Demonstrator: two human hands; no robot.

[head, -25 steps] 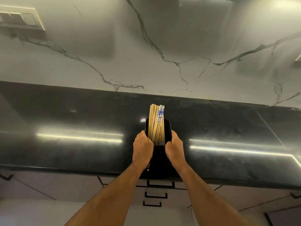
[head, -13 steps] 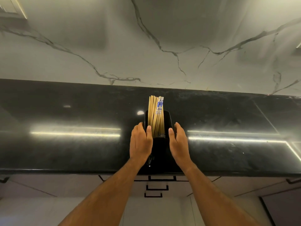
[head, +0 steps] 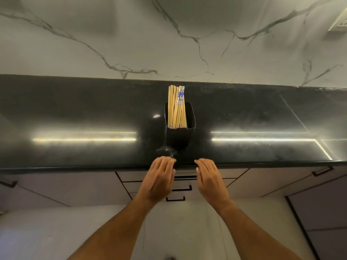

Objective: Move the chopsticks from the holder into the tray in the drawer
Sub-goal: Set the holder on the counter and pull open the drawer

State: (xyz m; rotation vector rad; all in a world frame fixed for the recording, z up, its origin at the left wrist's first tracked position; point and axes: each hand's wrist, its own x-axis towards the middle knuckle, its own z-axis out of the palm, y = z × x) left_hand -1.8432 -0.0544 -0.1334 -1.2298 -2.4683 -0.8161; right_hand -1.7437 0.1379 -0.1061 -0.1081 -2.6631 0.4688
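A black holder (head: 180, 136) stands upright on the black countertop (head: 75, 113), packed with several bamboo chopsticks (head: 176, 107); a few have blue-and-white patterned tops. My left hand (head: 159, 180) and my right hand (head: 209, 180) hover just below the counter's front edge, either side of the holder's line, fingers loosely spread and holding nothing. Both hands are apart from the holder. Below them are shut drawers with black bar handles (head: 181, 188). No tray is in sight.
A marble-patterned wall (head: 169, 44) rises behind the counter, with a socket (head: 339, 23) at the upper right. Cabinet fronts with black handles (head: 322, 170) run under the counter to left and right. Light strips reflect on the countertop.
Both hands let go of the holder and drew back towards me, from gripping its sides to hovering below the counter edge. The holder stays on the counter.
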